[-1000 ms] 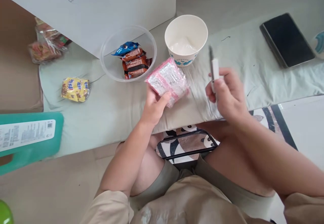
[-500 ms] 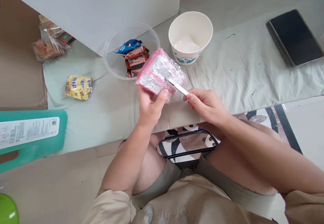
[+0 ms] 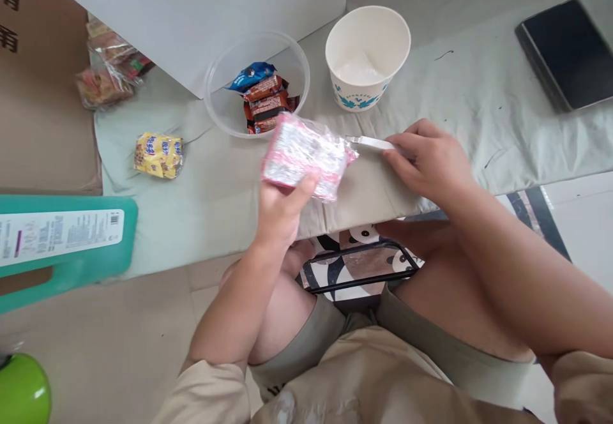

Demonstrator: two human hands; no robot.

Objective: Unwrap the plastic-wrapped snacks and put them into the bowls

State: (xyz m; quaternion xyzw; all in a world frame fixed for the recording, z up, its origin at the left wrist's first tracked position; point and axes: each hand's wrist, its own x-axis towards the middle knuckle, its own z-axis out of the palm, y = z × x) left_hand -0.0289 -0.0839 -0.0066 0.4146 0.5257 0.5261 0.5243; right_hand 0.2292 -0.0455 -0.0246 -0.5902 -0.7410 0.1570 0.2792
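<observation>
My left hand (image 3: 282, 210) grips a pink-and-silver packet in clear plastic wrap (image 3: 306, 156), its thumb across the front. Just right of the packet, my right hand (image 3: 428, 159) is closed on the white handle of a small knife (image 3: 376, 143). The knife's tip points left, close to the packet's loose wrap; whether it touches cannot be told. Behind the packet stands a clear round plastic bowl (image 3: 211, 101) holding blue and brown wrapped snacks (image 3: 268, 98). A white paper tub (image 3: 359, 95) with a blue-green pattern stands right of the bowl, with something whitish and translucent inside.
A yellow snack pack (image 3: 159, 154) lies at left, and more wrapped snacks (image 3: 108, 69) sit against a cardboard box (image 3: 48, 105). A large white box (image 3: 249, 2) stands at the back. At right lies a dark phone or tablet (image 3: 567, 53); a green jug (image 3: 115, 239) is at lower left.
My right hand has drawn the knife away from the packet's face, to the right. My left hand has turned the packet slightly. The whole view has shifted a little.
</observation>
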